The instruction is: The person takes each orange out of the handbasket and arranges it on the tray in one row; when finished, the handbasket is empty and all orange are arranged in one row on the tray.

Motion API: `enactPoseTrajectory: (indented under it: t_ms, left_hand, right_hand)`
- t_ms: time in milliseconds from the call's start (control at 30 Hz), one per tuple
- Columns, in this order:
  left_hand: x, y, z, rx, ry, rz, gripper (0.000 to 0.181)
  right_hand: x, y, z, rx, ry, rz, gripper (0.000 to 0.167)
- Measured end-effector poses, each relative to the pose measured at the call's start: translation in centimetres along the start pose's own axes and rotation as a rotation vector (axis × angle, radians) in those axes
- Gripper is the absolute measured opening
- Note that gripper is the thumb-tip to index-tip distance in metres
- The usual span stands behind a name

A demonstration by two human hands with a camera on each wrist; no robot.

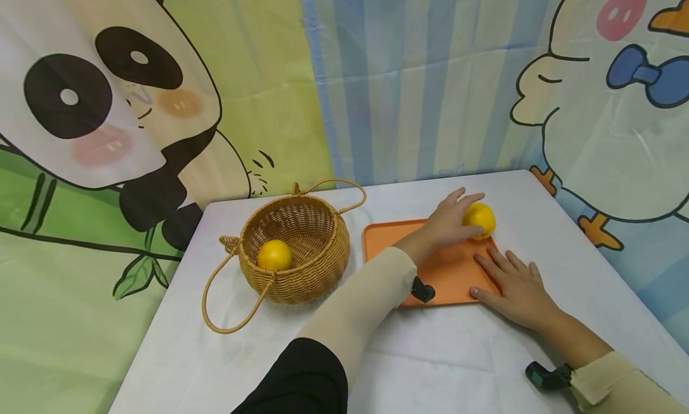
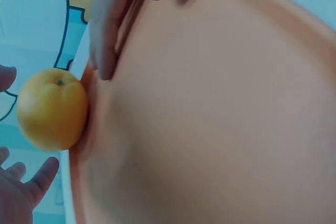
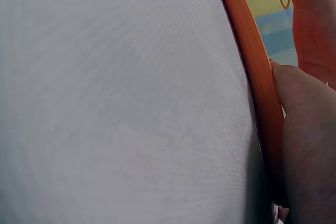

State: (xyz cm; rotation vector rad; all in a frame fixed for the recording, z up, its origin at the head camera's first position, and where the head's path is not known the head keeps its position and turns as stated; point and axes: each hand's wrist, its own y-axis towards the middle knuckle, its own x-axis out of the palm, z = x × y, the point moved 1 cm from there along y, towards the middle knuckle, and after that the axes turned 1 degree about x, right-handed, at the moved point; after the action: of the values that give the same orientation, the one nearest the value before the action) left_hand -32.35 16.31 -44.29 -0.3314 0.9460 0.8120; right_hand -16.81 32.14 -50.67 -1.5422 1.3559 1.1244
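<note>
An orange (image 1: 479, 220) sits at the far right corner of an orange-coloured tray (image 1: 454, 276). My left hand (image 1: 448, 222) reaches across the tray with its fingers spread beside the fruit. In the left wrist view, gaps show between the orange (image 2: 52, 109) and the left thumb and fingers. My right hand (image 1: 519, 291) lies at the tray's right side with its fingers extended over the rim. In the right wrist view, the right thumb (image 3: 307, 95) rests against the tray's edge (image 3: 257, 72).
Left of the tray stands a woven basket (image 1: 323, 276) with a second orange (image 1: 274, 256) inside. One basket handle (image 1: 231, 328) droops onto the white tablecloth (image 1: 430, 366); the other leans out behind. A printed curtain (image 1: 377, 85) hangs along the table's back edge.
</note>
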Motion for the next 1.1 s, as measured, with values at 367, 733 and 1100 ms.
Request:
enactPoseTrajectory:
  t_ms: [367, 733, 1100]
  left_hand:
    - [-2.3, -0.7, 1.3, 0.005, 0.044, -0.035, 0.072]
    - [-5.1, -1.7, 2.2, 0.037, 0.075, -0.062, 0.081]
    - [-7.0, -2.8, 2.2, 0.071, 0.086, -0.078, 0.078]
  right_hand:
    - [-0.1, 0.1, 0.1, 0.002, 0.0, -0.012, 0.093]
    - [0.1, 0.1, 0.2, 0.001, 0.0, -0.007, 0.094]
    - [-0.1, 0.0, 0.1, 0.006, 0.001, -0.029, 0.095]
